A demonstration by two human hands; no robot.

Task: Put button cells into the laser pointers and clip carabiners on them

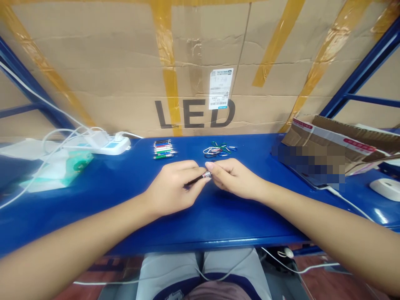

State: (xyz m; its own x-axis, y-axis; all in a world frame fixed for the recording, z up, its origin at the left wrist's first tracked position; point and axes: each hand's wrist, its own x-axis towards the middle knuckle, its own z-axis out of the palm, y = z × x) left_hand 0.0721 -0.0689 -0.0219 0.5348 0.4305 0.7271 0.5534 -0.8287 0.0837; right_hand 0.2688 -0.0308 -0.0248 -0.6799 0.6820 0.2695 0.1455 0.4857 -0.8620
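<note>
My left hand (181, 183) is closed around a small black pen-shaped tube (195, 180) with a silver end. That end points up and right, toward the other hand. Thumb and fingers of my right hand (233, 177) are pinched together right at the silver tip; what lies between them is mostly hidden. Beyond my left hand, several slim pen-shaped tubes (163, 149) in black, blue, red, silver and green lie side by side. Behind my right hand sits a loose pile of coloured carabiner clips (219, 149).
A large cardboard box (125, 75) marked LED stands behind the blue table (237, 225). At left are a white power strip (115, 144) with cables and a green-white packet (62, 168). On the right are an open cardboard box (331, 146), a plugged-in device (308, 177) and a white object (386, 188).
</note>
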